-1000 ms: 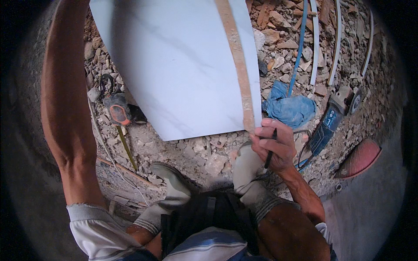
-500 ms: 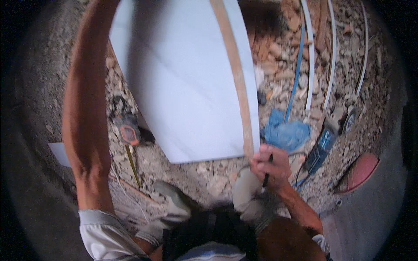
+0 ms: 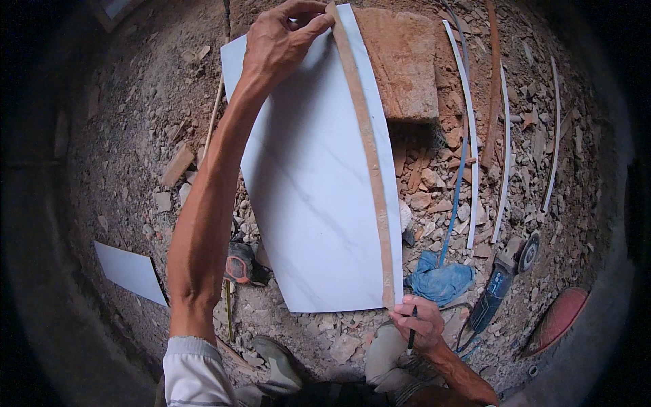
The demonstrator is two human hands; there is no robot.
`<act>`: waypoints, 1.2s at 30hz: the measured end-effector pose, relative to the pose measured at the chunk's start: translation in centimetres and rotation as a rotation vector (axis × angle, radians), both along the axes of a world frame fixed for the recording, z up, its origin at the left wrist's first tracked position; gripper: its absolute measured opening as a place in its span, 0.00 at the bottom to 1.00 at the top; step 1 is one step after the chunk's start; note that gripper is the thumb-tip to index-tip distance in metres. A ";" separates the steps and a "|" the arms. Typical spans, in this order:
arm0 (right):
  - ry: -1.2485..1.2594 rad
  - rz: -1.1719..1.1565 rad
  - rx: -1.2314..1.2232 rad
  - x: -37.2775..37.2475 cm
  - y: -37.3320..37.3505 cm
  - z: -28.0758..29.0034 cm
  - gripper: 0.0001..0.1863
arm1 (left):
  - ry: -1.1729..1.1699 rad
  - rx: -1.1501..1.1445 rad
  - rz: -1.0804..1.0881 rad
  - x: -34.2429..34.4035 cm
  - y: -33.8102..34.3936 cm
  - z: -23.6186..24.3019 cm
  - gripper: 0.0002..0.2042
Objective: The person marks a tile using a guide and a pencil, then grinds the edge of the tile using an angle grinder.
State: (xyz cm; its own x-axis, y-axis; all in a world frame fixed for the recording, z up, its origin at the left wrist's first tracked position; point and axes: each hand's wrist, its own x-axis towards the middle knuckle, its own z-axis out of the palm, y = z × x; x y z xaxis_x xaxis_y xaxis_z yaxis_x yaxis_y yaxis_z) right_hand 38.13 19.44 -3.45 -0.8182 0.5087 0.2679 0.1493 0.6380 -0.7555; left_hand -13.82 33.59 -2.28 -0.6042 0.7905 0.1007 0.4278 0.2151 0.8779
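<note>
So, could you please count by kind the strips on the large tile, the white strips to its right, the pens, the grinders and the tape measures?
Brown strip on the large tile: 1
White strips: 3
Dark pen, in the right hand: 1
Angle grinder: 1
Tape measure: 1
Total: 7

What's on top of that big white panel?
A brown strip lies along its right side, left hand at the far end, right hand at the near end. What the strip covers is hidden.

White grey-veined panel point(image 3: 319, 203) over rubble point(image 3: 434, 180) | brown strip point(image 3: 371, 156) along right edge | black pen point(image 3: 411, 334) near strip's lower end
</note>
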 end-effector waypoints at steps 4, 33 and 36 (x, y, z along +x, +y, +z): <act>-0.005 -0.008 0.003 0.1 0.0 -0.2 0.29 | 0.013 -0.001 0.000 0.6 0.1 0.6 0.19; -0.054 0.042 -0.019 0.2 0.3 0.1 0.32 | 0.074 0.061 -0.005 1.1 0.4 0.2 0.20; -0.063 0.035 -0.018 0.4 0.2 0.1 0.31 | 0.074 0.048 -0.002 1.5 0.6 -0.1 0.20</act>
State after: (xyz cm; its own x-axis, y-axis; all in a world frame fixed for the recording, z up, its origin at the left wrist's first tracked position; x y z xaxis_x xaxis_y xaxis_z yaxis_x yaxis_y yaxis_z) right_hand 38.58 19.63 -3.34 -0.8507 0.4836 0.2060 0.1748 0.6298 -0.7568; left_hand -12.37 34.17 -2.36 -0.5921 0.7848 0.1830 0.4921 0.1723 0.8533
